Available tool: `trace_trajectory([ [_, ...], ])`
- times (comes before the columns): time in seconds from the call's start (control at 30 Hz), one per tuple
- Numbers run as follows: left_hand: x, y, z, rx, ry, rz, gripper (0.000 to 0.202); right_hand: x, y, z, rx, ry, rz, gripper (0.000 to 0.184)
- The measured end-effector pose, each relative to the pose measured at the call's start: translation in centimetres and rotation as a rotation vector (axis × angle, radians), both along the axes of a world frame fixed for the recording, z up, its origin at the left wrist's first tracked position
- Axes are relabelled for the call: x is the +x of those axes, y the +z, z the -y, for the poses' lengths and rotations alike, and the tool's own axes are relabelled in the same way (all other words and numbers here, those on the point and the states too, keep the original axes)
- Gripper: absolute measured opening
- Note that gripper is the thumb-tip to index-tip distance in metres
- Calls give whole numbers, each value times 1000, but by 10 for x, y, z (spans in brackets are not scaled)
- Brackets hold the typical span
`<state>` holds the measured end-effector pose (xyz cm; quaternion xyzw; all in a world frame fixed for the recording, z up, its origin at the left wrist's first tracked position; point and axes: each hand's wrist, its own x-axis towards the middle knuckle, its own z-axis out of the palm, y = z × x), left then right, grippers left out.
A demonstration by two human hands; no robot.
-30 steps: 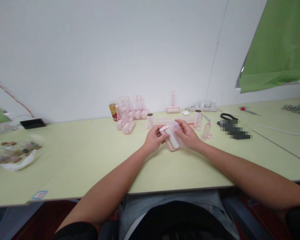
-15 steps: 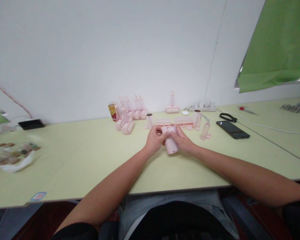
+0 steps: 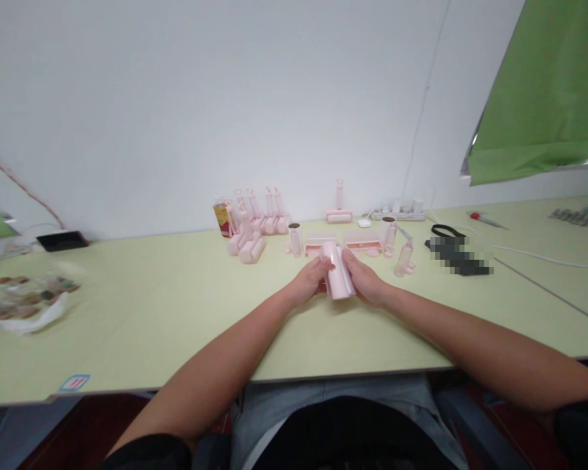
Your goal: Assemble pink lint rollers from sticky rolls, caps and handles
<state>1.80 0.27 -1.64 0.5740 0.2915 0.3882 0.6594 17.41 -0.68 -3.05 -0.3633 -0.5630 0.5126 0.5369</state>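
Between both hands, just above the table, is a pink lint roller head (image 3: pixel 338 274), a rounded casing with a small round hole in its upper side. My left hand (image 3: pixel 312 279) grips its left side, thumb near the hole. Against the right side, my right hand (image 3: pixel 364 277) is closed round it, with most of the fingers hidden behind. Beyond the hands lie two open pink casing halves (image 3: pixel 363 244). Sticky rolls with brown cores stand beside them, one on the left (image 3: pixel 294 240) and one on the right (image 3: pixel 387 234). Nearby on the right is a loose pink handle (image 3: pixel 404 257).
Several pink lint rollers (image 3: pixel 253 245) stand at the back left beside a yellow-red carton (image 3: pixel 222 219); another roller (image 3: pixel 340 214) stands by the wall. To the right are a power strip (image 3: pixel 399 215), a black band (image 3: pixel 447 231) and a screwdriver (image 3: pixel 487 220). A plastic bag (image 3: pixel 29 307) lies far left.
The lint roller head has been turned in the hands: its seam faced up before, and now the side with the round hole shows. Both hands have shifted their grip on it.
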Motion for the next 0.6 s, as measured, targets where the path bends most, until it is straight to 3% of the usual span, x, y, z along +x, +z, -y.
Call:
trace_trajectory([
  [0.1,4,-1,2,-38,-43,94,67,4,0,-3,179,-55,208,56],
  [0.2,4,3,3,-58,25,129,65,16,11,-7,419,-98,359,52],
  [0.33,-3,8,-2,-128,136,115,66,58,43,-12,683,-444,635,43],
  [0.4,-8,9,-7,-120,183,115,65,88,58,-16,662,-636,795,44],
  [0.47,-12,8,-12,-94,233,123,62,120,68,-23,492,-692,996,48],
  [0.53,-14,7,-17,-70,280,125,59,148,70,-32,283,-665,1161,52],
  [0.6,-16,5,-20,-55,310,118,57,169,66,-41,135,-546,1270,57],
])
